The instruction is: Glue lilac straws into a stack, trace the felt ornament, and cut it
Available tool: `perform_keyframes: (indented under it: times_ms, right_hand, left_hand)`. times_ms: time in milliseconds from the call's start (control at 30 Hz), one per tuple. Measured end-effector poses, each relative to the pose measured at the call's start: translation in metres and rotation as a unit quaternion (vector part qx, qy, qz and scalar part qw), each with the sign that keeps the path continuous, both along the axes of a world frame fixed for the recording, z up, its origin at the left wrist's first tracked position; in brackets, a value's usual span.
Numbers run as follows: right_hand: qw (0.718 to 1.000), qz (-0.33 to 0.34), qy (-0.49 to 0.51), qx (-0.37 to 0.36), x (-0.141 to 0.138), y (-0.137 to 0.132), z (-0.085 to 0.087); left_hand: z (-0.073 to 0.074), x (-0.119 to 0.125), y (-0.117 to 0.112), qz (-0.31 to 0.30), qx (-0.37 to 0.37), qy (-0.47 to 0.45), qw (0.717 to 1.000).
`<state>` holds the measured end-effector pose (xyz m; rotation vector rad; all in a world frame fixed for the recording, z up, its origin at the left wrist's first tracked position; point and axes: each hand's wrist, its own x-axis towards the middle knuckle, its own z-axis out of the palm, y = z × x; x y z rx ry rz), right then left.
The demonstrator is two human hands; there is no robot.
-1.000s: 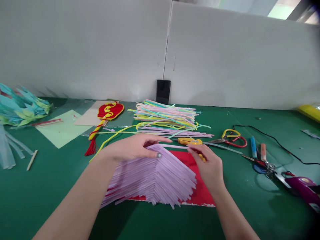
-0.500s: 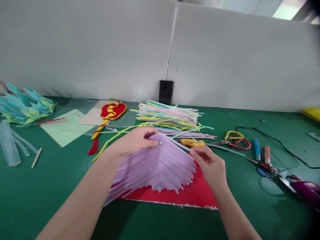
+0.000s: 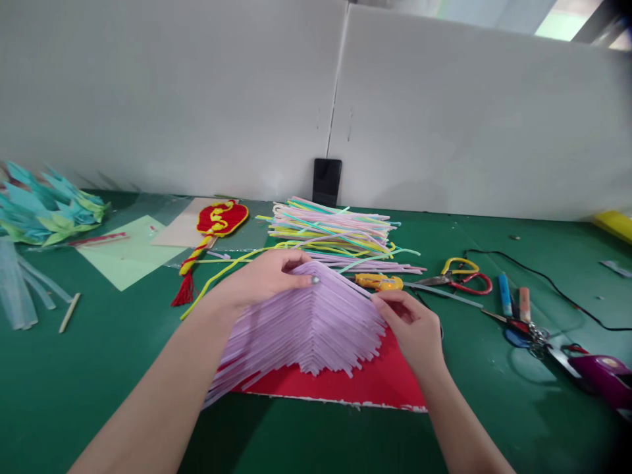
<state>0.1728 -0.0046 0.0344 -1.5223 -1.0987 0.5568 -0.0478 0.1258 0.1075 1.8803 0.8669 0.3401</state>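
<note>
A fan of lilac pipe cleaners [image 3: 316,322], laid side by side in a V pattern with a ridge down its middle, rests over a red board [image 3: 340,388]. My left hand [image 3: 276,280] pinches the top of the ridge between thumb and fingers. At the fan's upper right edge, my right hand [image 3: 407,322] is closed on the end of the topmost lilac pipe cleaner [image 3: 353,283]. The left ends of the fan partly pass behind my left forearm. Just behind lies a pile of coloured pipe cleaners [image 3: 330,227].
A yellow utility knife [image 3: 379,282] and red-and-yellow-handled scissors [image 3: 459,275] lie right of the pile. Farther right are a blue tube [image 3: 504,294], a black cord [image 3: 553,283] and a purple-handled tool [image 3: 600,378]. A red tasselled fan ornament [image 3: 222,218] lies left; a phone [image 3: 326,181] leans on the wall.
The view has shifted very slightly. My right hand has moved a little up and inward along the fan's edge; my left hand keeps its place at the ridge top.
</note>
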Motion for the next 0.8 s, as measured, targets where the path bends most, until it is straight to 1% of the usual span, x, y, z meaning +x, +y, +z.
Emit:
perform_keyframes:
  times_ms: [233, 333, 533, 633, 800]
  right_hand:
    - [0.999, 0.008, 0.044, -0.016, -0.003, 0.0, -0.002]
    - [0.999, -0.013, 0.051, -0.011, -0.004, 0.001, -0.005]
    - [0.998, -0.05, 0.047, -0.002, -0.004, 0.002, -0.007]
    - [0.997, -0.053, 0.053, 0.001, -0.005, 0.003, -0.008]
    - [0.997, -0.052, 0.054, 0.004, -0.005, 0.002, -0.01]
  left_hand:
    - [-0.001, 0.003, 0.0, 0.031, 0.011, -0.011, 0.999]
    - [-0.001, 0.006, -0.002, 0.058, 0.014, -0.013, 0.998]
    - [-0.003, 0.01, -0.005, 0.107, -0.013, -0.053, 0.993]
    - [-0.003, 0.011, -0.004, 0.127, 0.003, -0.063, 0.99]
    - [0.0, 0.013, -0.006, 0.156, 0.046, -0.043, 0.986]
